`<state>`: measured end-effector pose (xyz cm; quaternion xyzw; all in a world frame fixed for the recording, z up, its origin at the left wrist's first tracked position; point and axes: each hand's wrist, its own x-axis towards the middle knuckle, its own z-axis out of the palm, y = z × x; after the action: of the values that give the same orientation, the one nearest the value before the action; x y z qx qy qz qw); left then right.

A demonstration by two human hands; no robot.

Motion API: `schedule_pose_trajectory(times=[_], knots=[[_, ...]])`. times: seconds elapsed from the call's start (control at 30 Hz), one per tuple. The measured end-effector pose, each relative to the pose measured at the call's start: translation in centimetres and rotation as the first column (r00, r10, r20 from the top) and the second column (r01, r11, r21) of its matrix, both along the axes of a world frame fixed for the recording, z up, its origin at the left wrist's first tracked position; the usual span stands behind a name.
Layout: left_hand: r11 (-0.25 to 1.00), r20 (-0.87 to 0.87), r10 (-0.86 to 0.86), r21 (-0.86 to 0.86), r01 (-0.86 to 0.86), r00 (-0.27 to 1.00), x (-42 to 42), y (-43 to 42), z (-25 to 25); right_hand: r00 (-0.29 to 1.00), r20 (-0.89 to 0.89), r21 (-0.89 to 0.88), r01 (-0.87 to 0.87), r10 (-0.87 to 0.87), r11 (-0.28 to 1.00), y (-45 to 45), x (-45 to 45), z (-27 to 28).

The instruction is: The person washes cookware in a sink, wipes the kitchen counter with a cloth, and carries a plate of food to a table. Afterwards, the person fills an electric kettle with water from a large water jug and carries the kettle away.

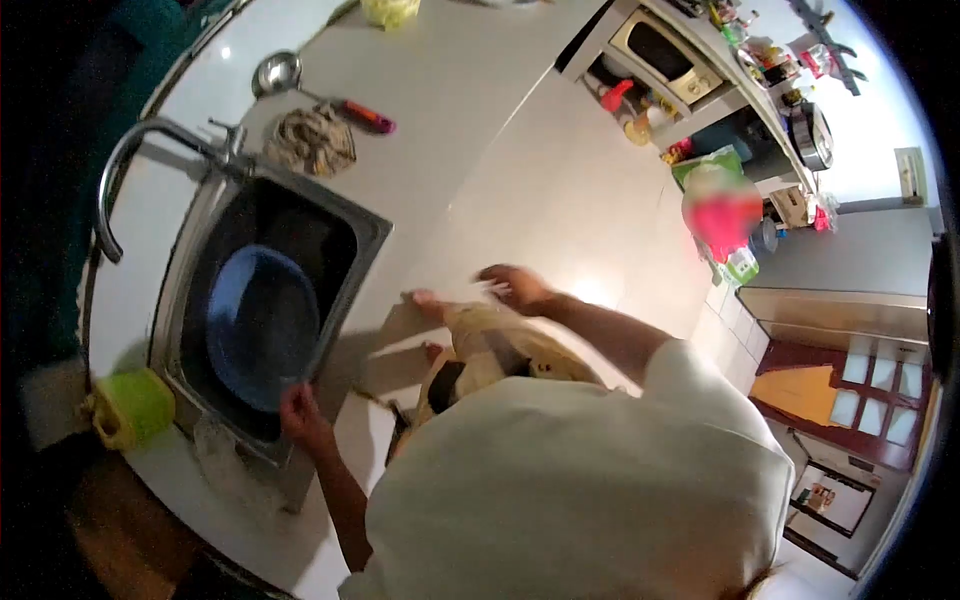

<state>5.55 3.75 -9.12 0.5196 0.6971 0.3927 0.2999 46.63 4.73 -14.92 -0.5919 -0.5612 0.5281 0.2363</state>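
Observation:
My left hand (303, 415) is at the near edge of the metal sink (377, 232), its fingers drawn together beside the rim of a blue basin (232, 290). Whatever is between those fingers, if anything, is too small to make out. The basin sits inside the sink. Held out in front of my body, away from the sink, my right hand (515, 288) has its fingers apart and somewhat blurred, with nothing in them. A curved faucet (150, 125) rises behind the sink.
A crumpled cloth (312, 142) and a ladle (278, 74) with a red-and-purple handle lie beside the sink. On its other side are a yellow-green roll-shaped item (140, 408) and clear plastic (225, 465). A microwave (665, 55) stands in shelving at upper right.

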Motion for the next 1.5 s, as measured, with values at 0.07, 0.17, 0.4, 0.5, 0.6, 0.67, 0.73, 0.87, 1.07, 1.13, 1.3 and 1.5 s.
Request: schedule_pose_trajectory(times=[0.07, 0.17, 0.4, 0.5, 0.6, 0.67, 0.73, 0.87, 1.07, 1.13, 1.3, 1.5], knots=[[0.999, 0.116, -0.026, 0.031, 0.023, 0.993, 0.9, -0.4, -0.1, 0.922, 0.386, -0.096, 0.045, -0.004, 0.994, -6.7, 8.8, -6.0], [0.994, 0.189, -0.100, 0.061, 0.090, 0.977, 2.2, 0.1, 0.7, 0.755, 0.642, -0.242, 0.364, -0.133, 0.900, -18.7, 20.6, -11.9], [0.963, -0.427, -0.140, 0.150, 0.222, 0.893, 7.4, 1.9, 4.5, 0.608, 0.484, -0.559, 0.768, -0.630, 0.312, -26.9, 20.5, -9.2], [0.940, -0.739, -0.096, 0.153, 0.305, 0.667, 11.1, 1.6, 6.0, 0.814, 0.082, -0.655, 0.478, -0.574, 0.585, -23.8, 19.4, -6.7], [0.872, -0.759, -0.075, 0.264, 0.411, 0.646, 13.9, 3.1, 3.5, 0.845, -0.084, -0.543, 0.406, -0.528, 0.735, -22.2, 21.4, -5.6], [0.902, -0.546, -0.230, 0.190, 0.387, 0.805, 17.1, 3.8, 1.0, 0.844, 0.006, -0.508, 0.465, -0.537, 0.725, -22.2, 24.2, -6.1], [0.892, -0.449, -0.372, 0.071, 0.447, 0.813, 22.3, 3.6, 0.6, 0.776, -0.080, -0.486, 0.517, -0.625, 0.705, -23.6, 27.8, -5.2], [0.779, -0.841, -0.353, -0.021, 0.627, 0.410, 33.8, 2.1, 3.1, 0.620, 0.111, -0.536, 0.695, -0.776, 0.479, -28.1, 36.1, -6.3], [0.650, -0.417, -0.760, -0.516, 0.558, 0.499, 32.2, 5.5, -14.7, 0.172, 0.142, -0.514, 0.854, -0.975, 0.076, -39.8, 43.7, -11.0], [0.557, -0.255, -0.781, -0.697, 0.452, 0.570, 31.9, 6.2, -16.0, 0.305, 0.287, -0.599, 0.797, -0.908, 0.078, -43.2, 45.1, -14.5], [0.251, 0.089, -0.792, -0.854, 0.456, 0.604, 35.8, 8.5, -18.7, 0.349, 0.378, -0.600, 0.798, -0.857, 0.060, -40.2, 44.5, -11.5], [0.083, 0.299, -0.839, -0.756, 0.650, 0.455, 49.5, 18.7, -22.4, 0.379, 0.291, -0.514, 0.836, -0.879, 0.190, -30.4, 45.3, -2.5]])
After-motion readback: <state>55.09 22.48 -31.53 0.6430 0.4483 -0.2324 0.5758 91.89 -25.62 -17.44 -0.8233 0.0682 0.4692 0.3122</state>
